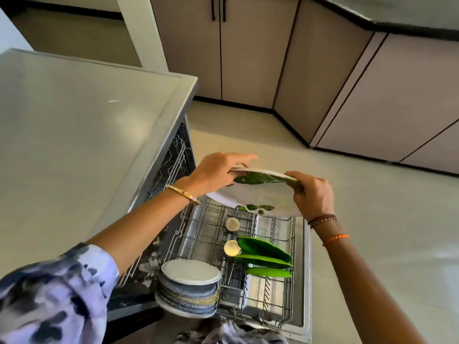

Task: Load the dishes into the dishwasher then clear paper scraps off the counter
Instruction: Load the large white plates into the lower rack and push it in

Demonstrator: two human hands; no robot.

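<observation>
- Two hands hold one white plate [258,192] with green leaf print, at the centre of the frame, above the far end of the pulled-out dishwasher rack [280,247].
- The left hand [216,170] pinches the plate's left rim, fingers over the top; the right hand [313,194] curls its fingers round the right rim.
- The plate looks stiff, smooth and breakable, likely slippery if wet; opposite rim edges are the safe hold.
- It is tilted, face toward the camera, upper edge away, its width running left to right across the frame.
- Lower in the rack stand three green plates [265,256] on edge; stacked blue bowls [188,286] sit at lower centre-left.
- The counter [74,135] fills the left of the frame.
</observation>
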